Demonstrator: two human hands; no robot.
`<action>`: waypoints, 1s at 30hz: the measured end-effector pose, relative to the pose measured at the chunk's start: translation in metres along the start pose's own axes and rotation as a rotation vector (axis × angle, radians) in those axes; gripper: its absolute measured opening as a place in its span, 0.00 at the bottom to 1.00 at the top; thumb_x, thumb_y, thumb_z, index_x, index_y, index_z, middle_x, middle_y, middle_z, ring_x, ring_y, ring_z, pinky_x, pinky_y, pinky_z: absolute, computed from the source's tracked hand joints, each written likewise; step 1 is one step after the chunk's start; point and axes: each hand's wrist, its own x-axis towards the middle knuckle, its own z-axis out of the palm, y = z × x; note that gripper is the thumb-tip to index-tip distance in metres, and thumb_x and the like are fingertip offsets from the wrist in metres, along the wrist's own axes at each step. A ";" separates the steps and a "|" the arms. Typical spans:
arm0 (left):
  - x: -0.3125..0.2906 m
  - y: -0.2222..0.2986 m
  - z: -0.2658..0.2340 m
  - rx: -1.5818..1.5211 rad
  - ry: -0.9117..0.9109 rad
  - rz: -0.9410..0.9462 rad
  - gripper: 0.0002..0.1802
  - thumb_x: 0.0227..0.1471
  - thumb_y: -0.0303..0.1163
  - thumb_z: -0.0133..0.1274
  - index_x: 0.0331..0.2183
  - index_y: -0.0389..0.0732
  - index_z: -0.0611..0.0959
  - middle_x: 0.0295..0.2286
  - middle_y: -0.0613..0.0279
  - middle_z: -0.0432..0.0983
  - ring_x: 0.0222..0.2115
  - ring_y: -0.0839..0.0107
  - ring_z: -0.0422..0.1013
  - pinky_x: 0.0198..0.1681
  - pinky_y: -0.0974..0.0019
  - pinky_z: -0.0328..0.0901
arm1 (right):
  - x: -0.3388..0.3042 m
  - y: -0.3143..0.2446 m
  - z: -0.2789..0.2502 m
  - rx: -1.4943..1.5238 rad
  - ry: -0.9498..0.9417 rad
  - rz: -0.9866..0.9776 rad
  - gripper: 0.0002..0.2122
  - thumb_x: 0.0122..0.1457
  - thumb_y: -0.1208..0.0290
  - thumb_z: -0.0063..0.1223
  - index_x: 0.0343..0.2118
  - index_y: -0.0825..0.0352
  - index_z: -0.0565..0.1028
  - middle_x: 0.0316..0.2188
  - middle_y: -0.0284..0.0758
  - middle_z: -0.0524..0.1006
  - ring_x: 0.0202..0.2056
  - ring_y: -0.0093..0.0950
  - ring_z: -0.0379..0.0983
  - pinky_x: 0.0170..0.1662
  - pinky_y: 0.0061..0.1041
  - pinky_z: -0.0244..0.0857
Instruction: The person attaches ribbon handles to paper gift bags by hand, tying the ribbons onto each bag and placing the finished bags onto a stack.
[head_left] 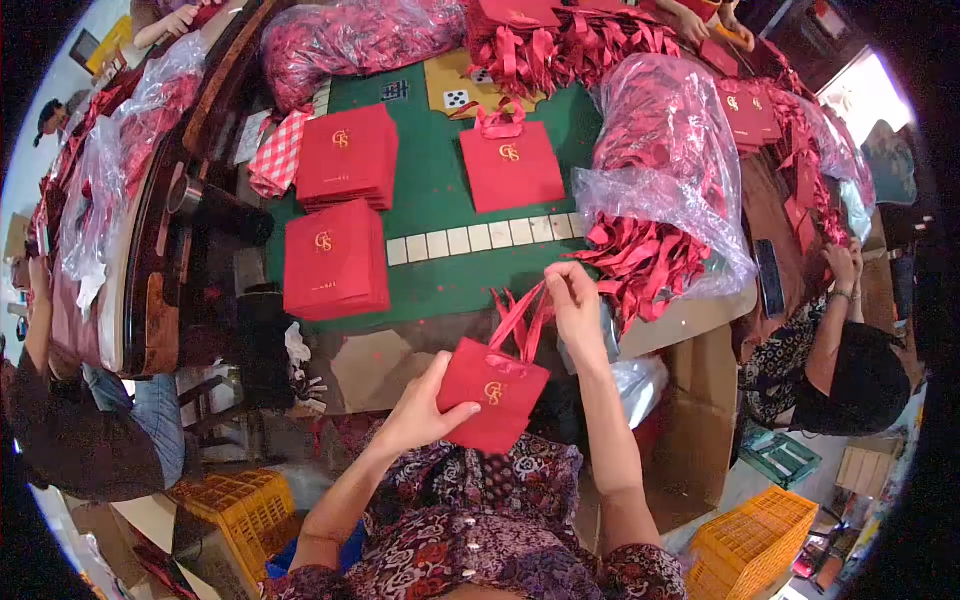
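Note:
A small red gift bag (497, 415) with a gold emblem is in front of me, tilted, just off the table's near edge. My left hand (428, 412) grips its left side, thumb across the front. Above it, my right hand (577, 300) pinches the red ribbon handle (520, 330) and draws it up to the right. Another red bag (513, 168) lies flat on the green table, handle pointing away. To the left sit two stacks of red bags, the near stack (335, 262) and the far stack (347, 155). Right of my hand, red ribbons (650, 265) spill from a clear plastic bag (665, 140).
The green table (430, 285) carries a row of white tiles (490, 238). A dark cup (215, 208) stands at its left edge; a phone (769, 277) lies at the right. Co-workers sit on both sides. Orange crates (755, 540) stand on the floor.

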 end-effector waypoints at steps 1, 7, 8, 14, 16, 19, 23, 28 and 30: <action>0.001 -0.002 0.000 -0.017 0.033 0.034 0.37 0.51 0.32 0.65 0.58 0.37 0.65 0.50 0.50 0.74 0.53 0.60 0.71 0.55 0.60 0.64 | -0.001 -0.003 0.000 -0.001 -0.013 -0.019 0.06 0.66 0.73 0.53 0.41 0.67 0.77 0.29 0.22 0.74 0.31 0.12 0.66 0.34 0.15 0.61; 0.006 0.000 -0.012 -0.326 0.110 0.044 0.30 0.54 0.26 0.62 0.56 0.36 0.68 0.48 0.61 0.71 0.51 0.74 0.67 0.57 0.66 0.62 | -0.016 -0.013 -0.014 -0.225 0.187 -0.268 0.11 0.66 0.73 0.53 0.49 0.69 0.78 0.38 0.36 0.80 0.36 0.23 0.74 0.41 0.22 0.68; 0.013 -0.002 -0.016 -0.376 0.157 0.061 0.31 0.54 0.25 0.61 0.57 0.36 0.66 0.49 0.61 0.71 0.51 0.74 0.67 0.58 0.66 0.61 | -0.018 -0.011 -0.018 -0.273 0.253 -0.384 0.10 0.66 0.75 0.53 0.47 0.69 0.79 0.38 0.38 0.79 0.37 0.26 0.74 0.41 0.23 0.68; 0.061 0.023 -0.043 -0.504 0.424 0.216 0.33 0.56 0.21 0.51 0.61 0.37 0.59 0.55 0.56 0.65 0.57 0.69 0.62 0.62 0.62 0.57 | -0.042 0.003 -0.035 -0.577 0.216 -0.484 0.06 0.57 0.80 0.57 0.38 0.68 0.79 0.34 0.40 0.76 0.37 0.39 0.73 0.41 0.34 0.68; 0.086 0.042 -0.047 -0.548 0.481 0.248 0.32 0.57 0.20 0.49 0.61 0.37 0.58 0.54 0.55 0.66 0.56 0.68 0.63 0.62 0.61 0.56 | -0.044 0.011 -0.034 -0.632 0.211 -0.512 0.08 0.54 0.82 0.59 0.37 0.67 0.78 0.35 0.40 0.75 0.38 0.41 0.72 0.41 0.35 0.67; 0.136 0.033 -0.056 -0.430 0.607 0.390 0.32 0.58 0.21 0.52 0.61 0.38 0.60 0.55 0.56 0.66 0.57 0.67 0.63 0.62 0.61 0.58 | -0.044 0.013 -0.028 -0.647 0.256 -0.535 0.08 0.52 0.83 0.60 0.36 0.67 0.79 0.34 0.40 0.74 0.38 0.39 0.72 0.41 0.34 0.67; 0.197 0.036 -0.066 -0.325 0.654 0.508 0.31 0.56 0.19 0.52 0.59 0.34 0.60 0.53 0.54 0.65 0.55 0.68 0.64 0.61 0.62 0.58 | -0.044 0.014 -0.027 -0.629 0.238 -0.536 0.10 0.52 0.82 0.59 0.37 0.65 0.78 0.36 0.39 0.74 0.39 0.41 0.72 0.40 0.37 0.68; 0.257 0.051 -0.046 -0.264 0.656 0.491 0.32 0.53 0.21 0.57 0.57 0.35 0.63 0.50 0.48 0.72 0.53 0.62 0.69 0.58 0.60 0.63 | -0.045 0.014 -0.031 -0.634 0.236 -0.522 0.09 0.53 0.81 0.60 0.37 0.66 0.79 0.36 0.40 0.75 0.39 0.41 0.72 0.42 0.37 0.67; 0.269 0.044 -0.040 -0.073 0.681 0.376 0.34 0.51 0.30 0.63 0.56 0.34 0.66 0.49 0.43 0.73 0.52 0.57 0.71 0.58 0.59 0.63 | -0.047 0.012 -0.032 -0.642 0.243 -0.484 0.07 0.54 0.80 0.59 0.36 0.67 0.79 0.36 0.40 0.74 0.39 0.41 0.71 0.42 0.37 0.66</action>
